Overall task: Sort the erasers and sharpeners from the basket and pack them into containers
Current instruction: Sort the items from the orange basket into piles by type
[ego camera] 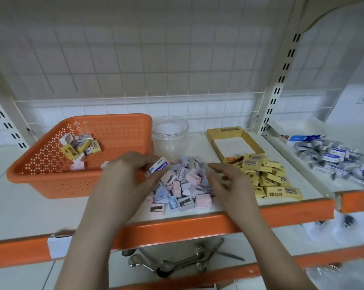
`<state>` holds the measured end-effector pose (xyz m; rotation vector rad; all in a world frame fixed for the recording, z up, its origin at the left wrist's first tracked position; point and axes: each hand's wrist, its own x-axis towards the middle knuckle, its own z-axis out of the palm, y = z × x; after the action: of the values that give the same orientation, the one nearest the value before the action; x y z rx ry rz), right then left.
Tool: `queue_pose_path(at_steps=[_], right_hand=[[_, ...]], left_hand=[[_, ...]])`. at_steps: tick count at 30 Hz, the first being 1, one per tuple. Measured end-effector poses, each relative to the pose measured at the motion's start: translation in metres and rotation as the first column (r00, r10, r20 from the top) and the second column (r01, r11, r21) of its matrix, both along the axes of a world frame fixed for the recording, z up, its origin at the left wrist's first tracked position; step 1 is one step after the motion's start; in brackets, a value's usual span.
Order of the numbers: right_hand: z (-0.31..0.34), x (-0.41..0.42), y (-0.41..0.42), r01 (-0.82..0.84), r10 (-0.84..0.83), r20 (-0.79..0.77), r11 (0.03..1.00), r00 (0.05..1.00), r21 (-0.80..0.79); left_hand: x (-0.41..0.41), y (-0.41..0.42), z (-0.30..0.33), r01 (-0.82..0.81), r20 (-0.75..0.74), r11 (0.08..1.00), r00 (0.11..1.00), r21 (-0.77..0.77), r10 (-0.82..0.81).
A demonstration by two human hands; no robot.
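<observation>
White shelf (41, 208) with orange front lip spans the view. Both bare forearms rise from 6 o'clock and converge over its middle.

Orange perforated basket (51, 176) sits at 9 o'clock of the hands, tipped up on its far side; a few yellow-sleeved erasers and pastel sharpeners lie inside, bunched near its back left.

Left hand (124, 174) — wrist bent, back of hand up, fingers curled round a white eraser with a blue sleeve (159, 166), pinched at its near end just above the edge of the sharpener pile.

Right hand (221, 181) — palm turned inward, fingers loosely bent and spread, fingertips (212, 165) pointing toward 10 o'clock over the pile; holds nothing, and whether it touches the sharpeners I cannot tell.

Heap of pink, blue and lilac sharpeners (185, 185) lies on the shelf between the two hands.

Pile of yellow boxed erasers (267, 176) at 3 o'clock of the right hand, just beside the sharpeners.

Open yellow carton (213, 136) at 1 o'clock, behind that pile; white lining shows.

Clear plastic jar (169, 132) at 12 o'clock, mouth open, beside the basket.

Next shelf over, far 3 o'clock — a heap of blue-and-white erasers (331, 155).

Lower shelf at 6 o'clock: metal spoons (177, 262).
</observation>
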<state>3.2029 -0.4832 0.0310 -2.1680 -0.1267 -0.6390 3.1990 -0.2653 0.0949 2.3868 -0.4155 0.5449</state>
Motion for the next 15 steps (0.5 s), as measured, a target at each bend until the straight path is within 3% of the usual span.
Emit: queue_pose_path(at_steps=[3,7,9,12,15], right_hand=[[-0.009,-0.014,-0.051,0.287,-0.280,0.176,0.958,0.944,-0.015],[-0.034,-0.045,-0.143,0.651,-0.636,0.202,0.759,0.745,-0.014],[-0.044,-0.053,-0.179,0.707,-0.694,0.148,0.705,0.705,-0.064],[-0.052,-0.055,-0.206,0.675,-0.660,0.141,0.724,0.738,-0.144],[-0.058,-0.054,-0.212,0.641,-0.618,0.186,0.758,0.764,-0.118]], left_hand=[[0.018,-0.027,0.006,0.112,-0.001,0.993,0.994,0.036,-0.112],[0.036,-0.094,0.017,0.329,-0.029,0.944,0.944,0.010,-0.329],[0.041,-0.134,0.019,0.440,-0.036,0.898,0.897,-0.026,-0.440],[0.046,-0.191,0.020,0.550,-0.080,0.828,0.826,-0.108,-0.559],[0.056,-0.244,0.018,0.611,-0.143,0.788,0.775,-0.076,-0.615]])
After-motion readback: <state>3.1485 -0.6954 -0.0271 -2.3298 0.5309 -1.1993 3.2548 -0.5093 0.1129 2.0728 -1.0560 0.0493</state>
